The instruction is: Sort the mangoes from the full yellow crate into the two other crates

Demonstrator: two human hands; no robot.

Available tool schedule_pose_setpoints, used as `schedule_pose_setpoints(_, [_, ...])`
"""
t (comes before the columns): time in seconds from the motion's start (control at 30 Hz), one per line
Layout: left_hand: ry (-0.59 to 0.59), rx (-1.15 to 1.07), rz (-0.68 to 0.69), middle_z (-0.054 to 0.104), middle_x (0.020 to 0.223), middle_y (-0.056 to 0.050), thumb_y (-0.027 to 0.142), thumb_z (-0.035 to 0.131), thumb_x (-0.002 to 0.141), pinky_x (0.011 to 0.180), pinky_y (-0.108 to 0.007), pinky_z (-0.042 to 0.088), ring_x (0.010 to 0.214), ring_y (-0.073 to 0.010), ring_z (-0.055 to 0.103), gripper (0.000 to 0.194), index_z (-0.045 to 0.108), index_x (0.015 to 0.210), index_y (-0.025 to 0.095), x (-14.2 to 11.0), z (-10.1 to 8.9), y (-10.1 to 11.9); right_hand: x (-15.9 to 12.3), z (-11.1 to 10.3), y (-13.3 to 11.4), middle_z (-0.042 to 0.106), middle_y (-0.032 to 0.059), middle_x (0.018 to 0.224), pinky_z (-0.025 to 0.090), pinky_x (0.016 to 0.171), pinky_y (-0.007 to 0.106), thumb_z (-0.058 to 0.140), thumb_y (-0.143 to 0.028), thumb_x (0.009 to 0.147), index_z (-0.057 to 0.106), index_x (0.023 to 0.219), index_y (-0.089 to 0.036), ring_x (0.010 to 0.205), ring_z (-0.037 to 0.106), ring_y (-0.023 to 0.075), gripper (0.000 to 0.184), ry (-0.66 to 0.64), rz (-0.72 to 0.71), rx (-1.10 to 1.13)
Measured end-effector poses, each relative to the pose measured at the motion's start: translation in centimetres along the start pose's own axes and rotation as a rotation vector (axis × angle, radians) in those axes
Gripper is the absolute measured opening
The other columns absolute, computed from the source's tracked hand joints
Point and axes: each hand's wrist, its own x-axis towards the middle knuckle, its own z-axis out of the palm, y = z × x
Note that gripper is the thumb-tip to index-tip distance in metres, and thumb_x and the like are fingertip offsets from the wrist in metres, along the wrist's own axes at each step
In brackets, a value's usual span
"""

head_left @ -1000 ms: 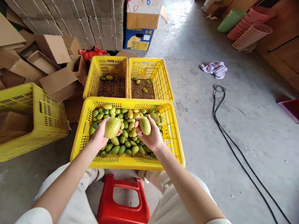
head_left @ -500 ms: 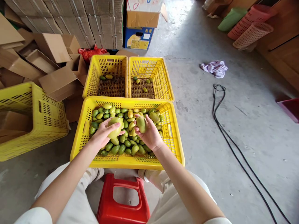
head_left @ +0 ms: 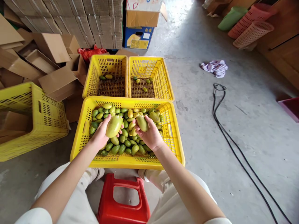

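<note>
My left hand (head_left: 101,136) is closed around a large yellow-green mango (head_left: 113,126), its thumb along the fruit's left side. In my right hand (head_left: 151,134) sits a smaller, duller green mango (head_left: 142,123), gripped between thumb and fingers. Both hands are above a yellow plastic crate (head_left: 176,146), the fruits side by side and apart. Many green and yellowish mangoes (head_left: 121,149) fill the crate below, partly hidden by the hands. A bigger pale green mango (head_left: 154,117) lies just beyond my right hand.
Two yellow crates (head_left: 106,67) (head_left: 161,74) holding a few fruits adjoin the far side. Another yellow crate (head_left: 49,118) and loose cardboard boxes (head_left: 58,82) stand left. A red stool (head_left: 123,213) is between my legs. A black cable (head_left: 230,141) and cloth (head_left: 216,68) lie right.
My left hand has turned the large mango, so more of its surface faces up and the thumb has shifted to its left edge. The mango in my right hand has tilted slightly.
</note>
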Motion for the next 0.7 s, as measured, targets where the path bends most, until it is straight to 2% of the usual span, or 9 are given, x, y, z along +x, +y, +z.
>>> schedule_pose_setpoints(0.07, [-0.002, -0.014, 0.002, 0.077, 0.075, -0.009, 0.053, 0.063, 0.106, 0.048, -0.022, 0.052, 0.059, -0.0167, 0.069, 0.042, 0.079, 0.094, 0.016, -0.11, 0.3, 0.23, 0.03, -0.06, -0.02, 0.077, 0.0059, 0.092, 0.045, 0.053, 0.023, 0.077, -0.041, 0.1, 0.08, 0.093, -0.019, 0.066, 0.052, 0.0122, 0.023, 0.015, 0.008, 0.014])
schedule_pose_setpoints(0.17, [0.034, -0.034, -0.01, 0.077, 0.078, -0.008, 0.048, 0.056, 0.11, 0.048, -0.021, 0.051, 0.059, -0.0162, 0.07, 0.042, 0.078, 0.093, 0.016, -0.11, 0.47, 0.35, 0.08, -0.2, 0.0, 0.071, 0.0014, 0.084, 0.047, 0.053, 0.021, 0.073, -0.039, 0.103, 0.081, 0.1, -0.019, 0.064, 0.053, 0.0112, 0.022, 0.029, 0.01, 0.028])
schedule_pose_setpoints(0.3, [0.116, -0.05, -0.061, 0.079, 0.087, -0.009, 0.05, 0.052, 0.113, 0.054, -0.023, 0.058, 0.071, -0.0182, 0.074, 0.044, 0.076, 0.094, 0.019, 0.24, 0.24, 0.22, 0.13, -0.18, -0.04, 0.067, -0.0014, 0.077, 0.047, 0.053, 0.018, 0.072, -0.042, 0.106, 0.078, 0.106, -0.02, 0.061, 0.054, 0.0103, 0.022, 0.021, 0.029, 0.016])
schedule_pose_setpoints(0.37, [0.173, -0.037, -0.069, 0.079, 0.093, -0.01, 0.06, 0.058, 0.11, 0.057, -0.026, 0.062, 0.08, -0.0215, 0.077, 0.044, 0.076, 0.098, 0.021, 0.36, 0.07, 0.09, 0.12, -0.02, -0.11, 0.068, -0.0006, 0.076, 0.047, 0.052, 0.018, 0.066, -0.043, 0.11, 0.077, 0.107, -0.021, 0.061, 0.056, 0.0106, 0.025, 0.035, 0.041, 0.018])
schedule_pose_setpoints(0.43, [0.219, -0.005, -0.052, 0.079, 0.099, -0.009, 0.064, 0.073, 0.101, 0.061, -0.028, 0.065, 0.093, -0.025, 0.079, 0.041, 0.076, 0.103, 0.023, 0.32, -0.03, -0.04, 0.11, 0.17, -0.17, 0.068, 0.0003, 0.076, 0.046, 0.051, 0.017, 0.058, -0.044, 0.114, 0.076, 0.106, -0.021, 0.06, 0.058, 0.0108, 0.03, 0.057, 0.053, 0.033])
schedule_pose_setpoints(0.53, [0.192, 0.057, -0.006, 0.08, 0.11, -0.01, 0.051, 0.097, 0.079, 0.077, -0.031, 0.071, 0.111, -0.0296, 0.079, 0.044, 0.077, 0.107, 0.023, -0.03, -0.01, -0.17, 0.11, 0.34, -0.23, 0.068, 0.0017, 0.076, 0.045, 0.05, 0.017, 0.046, -0.042, 0.118, 0.075, 0.106, -0.02, 0.059, 0.057, 0.0106, 0.038, 0.093, 0.075, 0.068])
schedule_pose_setpoints(0.6, [0.139, 0.075, 0.015, 0.08, 0.114, -0.01, 0.042, 0.103, 0.072, 0.09, -0.038, 0.073, 0.117, -0.0318, 0.078, 0.048, 0.078, 0.107, 0.021, -0.27, 0.1, -0.16, 0.09, 0.31, -0.26, 0.068, 0.0019, 0.076, 0.046, 0.051, 0.018, 0.047, -0.04, 0.118, 0.075, 0.106, -0.02, 0.06, 0.057, 0.0111, 0.037, 0.097, 0.082, 0.079])
schedule_pose_setpoints(0.7, [0.107, 0.07, 0.006, 0.082, 0.11, -0.012, 0.044, 0.101, 0.075, 0.099, -0.047, 0.073, 0.118, -0.0344, 0.079, 0.043, 0.078, 0.099, 0.018, -0.42, 0.28, -0.09, 0.0, 0.07, -0.29, 0.069, 0.0024, 0.078, 0.048, 0.054, 0.021, 0.06, -0.04, 0.112, 0.076, 0.104, -0.021, 0.063, 0.056, 0.0124, 0.026, 0.062, 0.066, 0.065])
